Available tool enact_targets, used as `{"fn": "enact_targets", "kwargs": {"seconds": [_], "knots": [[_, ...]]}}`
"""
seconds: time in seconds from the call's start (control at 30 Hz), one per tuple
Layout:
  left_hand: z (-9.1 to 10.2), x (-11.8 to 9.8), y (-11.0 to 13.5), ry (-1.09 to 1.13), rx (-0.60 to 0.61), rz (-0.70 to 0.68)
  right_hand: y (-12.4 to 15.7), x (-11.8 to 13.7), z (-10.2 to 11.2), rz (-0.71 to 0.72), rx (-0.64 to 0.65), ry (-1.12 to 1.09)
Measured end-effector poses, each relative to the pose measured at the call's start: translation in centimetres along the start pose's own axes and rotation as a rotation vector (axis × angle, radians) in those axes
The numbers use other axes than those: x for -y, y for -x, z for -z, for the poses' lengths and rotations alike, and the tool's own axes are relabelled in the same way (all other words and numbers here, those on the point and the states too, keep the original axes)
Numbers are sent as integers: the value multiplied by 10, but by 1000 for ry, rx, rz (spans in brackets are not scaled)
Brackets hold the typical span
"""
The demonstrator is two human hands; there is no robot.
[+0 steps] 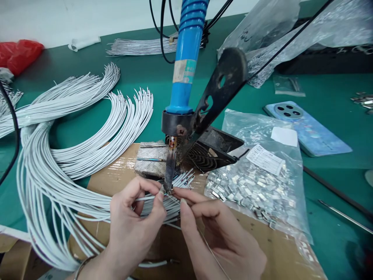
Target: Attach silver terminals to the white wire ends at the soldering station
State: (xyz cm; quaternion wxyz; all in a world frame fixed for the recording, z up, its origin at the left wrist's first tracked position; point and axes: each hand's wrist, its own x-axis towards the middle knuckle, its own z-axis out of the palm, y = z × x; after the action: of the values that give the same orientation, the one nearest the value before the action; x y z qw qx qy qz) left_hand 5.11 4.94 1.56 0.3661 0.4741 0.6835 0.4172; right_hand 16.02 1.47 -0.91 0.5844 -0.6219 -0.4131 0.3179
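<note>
My left hand [136, 217] pinches the end of a white cable [147, 198] right at the tip of a blue soldering iron [182, 74]. The iron points downward in a black holder [221, 77]. Between the thumb and fingers of my right hand [218, 233] is a thin strand of solder wire [210, 251], which trails down toward the bottom edge. Its upper end meets the iron's tip beside the cable end. My fingertips partly hide the joint. More white cables [72, 194] lie in a thick bundle beneath and left of my hands.
A clear bag of small metal parts [250, 186] lies right of the iron, with a blue phone [309, 128] behind it. A sponge block [151, 159] and a small black fan [210, 151] stand by the tip. Cardboard [279, 252] covers the green table [329, 182] below my hands.
</note>
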Motion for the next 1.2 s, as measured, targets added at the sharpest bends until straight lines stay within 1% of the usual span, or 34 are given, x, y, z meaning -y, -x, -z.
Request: {"fn": "enact_targets", "kwargs": {"seconds": [0.2,0.4,0.67,1.03,1.2], "knots": [[-1,-2,0,11,-12,8,1,-1,-1,2,-8,-29],[-1,-3,0,14,-24,-1,0,1,0,-3,-10,4],[0,-1,-2,-3,-6,-35,-2,1,1,15,10,-11],[0,-3,-1,33,-14,-1,1,2,-2,-10,-15,-28],[1,-1,-1,22,6,-15,1,3,-2,-15,-5,-26]]}}
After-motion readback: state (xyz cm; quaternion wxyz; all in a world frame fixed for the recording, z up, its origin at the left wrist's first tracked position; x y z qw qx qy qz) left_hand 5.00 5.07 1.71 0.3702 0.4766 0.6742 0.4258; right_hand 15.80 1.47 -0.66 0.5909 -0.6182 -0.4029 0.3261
